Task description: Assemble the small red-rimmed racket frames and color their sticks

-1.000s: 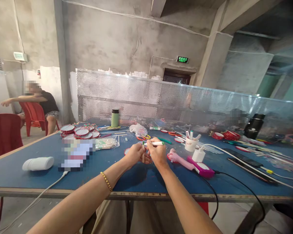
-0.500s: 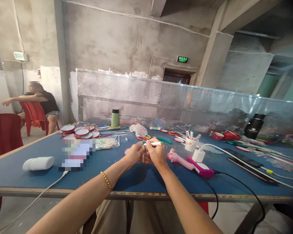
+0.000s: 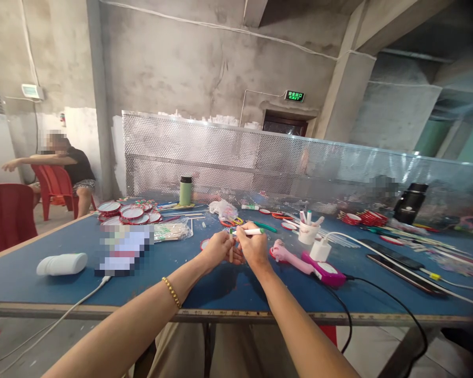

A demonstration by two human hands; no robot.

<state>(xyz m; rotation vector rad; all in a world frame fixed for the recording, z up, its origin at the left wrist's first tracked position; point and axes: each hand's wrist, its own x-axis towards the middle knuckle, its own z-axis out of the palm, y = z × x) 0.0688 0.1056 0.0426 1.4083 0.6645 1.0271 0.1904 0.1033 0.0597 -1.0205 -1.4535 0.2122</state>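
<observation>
My left hand [image 3: 219,249] is closed on a thin, flat wooden craft stick [image 3: 231,255], held upright above the table. Green shows near the stick's upper end. In my right hand [image 3: 254,247] is a white marker [image 3: 252,231] with a green end, gripped like a pen. The marker lies almost level and its tip meets the top of the stick, or is very close to it. A round red-rimmed disc [image 3: 204,244] is partly hidden behind my left hand.
On the blue table [image 3: 161,286] lie a pink glue gun [image 3: 294,261], a white cup of markers [image 3: 308,233], a phone [image 3: 124,254] and a white bottle [image 3: 62,264]. Red-rimmed discs [image 3: 133,213] are piled at left. A green flask [image 3: 185,191] stands behind. A person [image 3: 79,167] sits far left.
Both hands stay almost in the same place, with the marker still at the stick's top. Slightly more green seems to show there now.
</observation>
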